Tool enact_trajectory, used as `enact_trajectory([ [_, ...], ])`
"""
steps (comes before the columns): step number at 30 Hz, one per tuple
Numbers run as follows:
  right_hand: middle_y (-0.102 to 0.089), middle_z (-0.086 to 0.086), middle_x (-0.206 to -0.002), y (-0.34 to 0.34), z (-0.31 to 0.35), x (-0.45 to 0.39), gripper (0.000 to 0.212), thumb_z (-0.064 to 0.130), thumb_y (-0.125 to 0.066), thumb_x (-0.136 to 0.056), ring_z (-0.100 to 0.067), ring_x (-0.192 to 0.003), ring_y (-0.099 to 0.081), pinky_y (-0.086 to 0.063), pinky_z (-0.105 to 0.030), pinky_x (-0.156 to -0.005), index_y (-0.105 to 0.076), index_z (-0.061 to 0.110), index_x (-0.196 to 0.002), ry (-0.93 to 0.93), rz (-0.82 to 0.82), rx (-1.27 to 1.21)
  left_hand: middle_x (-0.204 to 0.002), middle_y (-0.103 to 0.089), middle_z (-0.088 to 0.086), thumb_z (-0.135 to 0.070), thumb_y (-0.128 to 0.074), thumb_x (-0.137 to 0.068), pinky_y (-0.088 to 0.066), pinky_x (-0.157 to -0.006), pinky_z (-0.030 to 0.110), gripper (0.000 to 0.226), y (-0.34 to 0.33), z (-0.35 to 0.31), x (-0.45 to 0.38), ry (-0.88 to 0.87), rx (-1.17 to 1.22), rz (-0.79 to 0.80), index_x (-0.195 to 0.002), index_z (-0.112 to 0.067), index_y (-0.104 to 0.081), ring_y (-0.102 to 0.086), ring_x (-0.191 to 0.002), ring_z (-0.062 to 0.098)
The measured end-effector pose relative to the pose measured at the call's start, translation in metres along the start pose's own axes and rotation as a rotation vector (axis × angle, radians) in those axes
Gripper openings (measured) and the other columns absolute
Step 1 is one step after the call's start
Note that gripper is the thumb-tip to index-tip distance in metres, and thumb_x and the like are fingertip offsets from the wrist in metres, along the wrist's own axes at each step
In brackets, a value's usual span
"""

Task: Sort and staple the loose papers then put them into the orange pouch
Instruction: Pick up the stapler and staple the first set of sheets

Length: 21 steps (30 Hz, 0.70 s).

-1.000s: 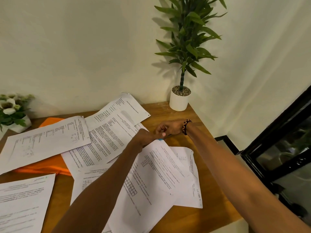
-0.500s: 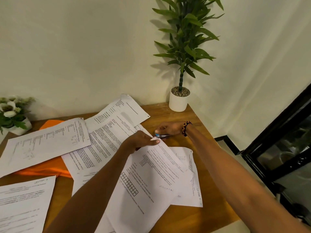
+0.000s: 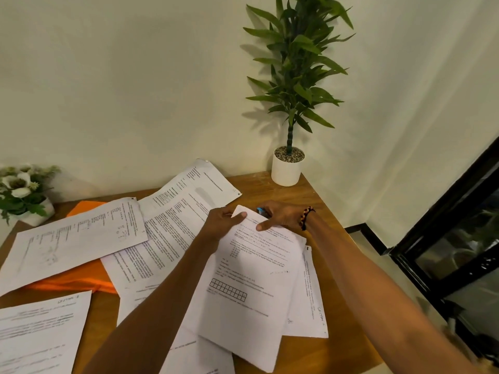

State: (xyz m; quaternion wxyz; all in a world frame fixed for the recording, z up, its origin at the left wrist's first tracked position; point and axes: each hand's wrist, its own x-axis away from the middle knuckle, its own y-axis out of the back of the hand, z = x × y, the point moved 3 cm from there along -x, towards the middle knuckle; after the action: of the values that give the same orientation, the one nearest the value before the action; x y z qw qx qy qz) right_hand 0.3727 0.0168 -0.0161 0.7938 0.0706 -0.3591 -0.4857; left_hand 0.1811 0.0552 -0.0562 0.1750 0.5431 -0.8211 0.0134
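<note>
Near white plant pot (image 3: 286,171), at table's (image 3: 321,349) far right corner, I see both hands on one sheet stack (image 3: 251,279). Left hand (image 3: 220,221) pinches stack's top edge, thumb over paper. Right hand (image 3: 280,215) grips same edge, forefinger flat on page; small blue object (image 3: 260,211) sits partly hidden behind its fingers, identity unclear. Left of pot: loose printed sheets (image 3: 167,228) overlap, covering most of orange pouch (image 3: 73,279). Far left of pot: flower arrangement (image 3: 21,190) against wall.
</note>
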Motion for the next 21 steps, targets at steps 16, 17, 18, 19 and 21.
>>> enact_trajectory([
  [16, -0.046, -0.006, -0.118, 0.059, -0.101, -0.098, 0.035, 0.024, -0.056, -0.100, -0.040, -0.115, -0.047, -0.045, -0.051, -0.098, -0.043, 0.012, -0.130, -0.213, -0.564, 0.229, -0.105, -0.072, 0.007, -0.030, -0.067, -0.097, -0.058, -0.094, 0.050, 0.016, -0.014, 0.024, -0.012, 0.056, 0.375, -0.342, -0.104, -0.015, -0.066, -0.071, -0.096, 0.030],
  [17, -0.044, -0.012, -0.124, 0.056, -0.084, -0.086, 0.041, 0.014, -0.052, -0.098, -0.041, -0.118, -0.045, -0.042, -0.051, -0.102, -0.039, 0.008, -0.137, -0.213, -0.596, 0.302, -0.105, -0.071, 0.007, -0.029, -0.064, -0.099, -0.059, -0.093, 0.050, 0.014, -0.015, 0.024, -0.012, 0.064, 0.384, -0.357, -0.103, -0.016, -0.065, -0.071, -0.096, 0.030],
  [18, -0.043, -0.017, -0.129, 0.051, -0.062, -0.072, 0.047, 0.006, -0.051, -0.095, -0.040, -0.119, -0.045, -0.043, -0.050, -0.102, -0.038, 0.005, -0.140, -0.200, -0.656, 0.388, -0.105, -0.070, 0.007, -0.028, -0.062, -0.100, -0.059, -0.092, 0.050, 0.012, -0.016, 0.024, -0.014, 0.067, 0.393, -0.371, -0.102, -0.016, -0.064, -0.070, -0.097, 0.030],
  [19, -0.045, -0.019, -0.129, 0.048, -0.048, -0.060, 0.048, 0.001, -0.054, -0.092, -0.040, -0.119, -0.048, -0.046, -0.048, -0.098, -0.041, 0.004, -0.138, -0.184, -0.716, 0.437, -0.106, -0.070, 0.007, -0.027, -0.061, -0.101, -0.058, -0.093, 0.051, 0.011, -0.017, 0.025, -0.015, 0.071, 0.400, -0.381, -0.101, -0.017, -0.064, -0.070, -0.098, 0.030],
  [21, -0.048, -0.019, -0.126, 0.049, -0.051, -0.058, 0.040, 0.001, -0.062, -0.089, -0.038, -0.114, -0.053, -0.050, -0.042, -0.089, -0.051, 0.003, -0.127, -0.201, -0.798, 0.463, -0.107, -0.069, 0.007, -0.028, -0.059, -0.102, -0.057, -0.094, 0.052, 0.012, -0.019, 0.027, -0.019, 0.077, 0.411, -0.390, -0.100, -0.017, -0.064, -0.069, -0.100, 0.030],
])
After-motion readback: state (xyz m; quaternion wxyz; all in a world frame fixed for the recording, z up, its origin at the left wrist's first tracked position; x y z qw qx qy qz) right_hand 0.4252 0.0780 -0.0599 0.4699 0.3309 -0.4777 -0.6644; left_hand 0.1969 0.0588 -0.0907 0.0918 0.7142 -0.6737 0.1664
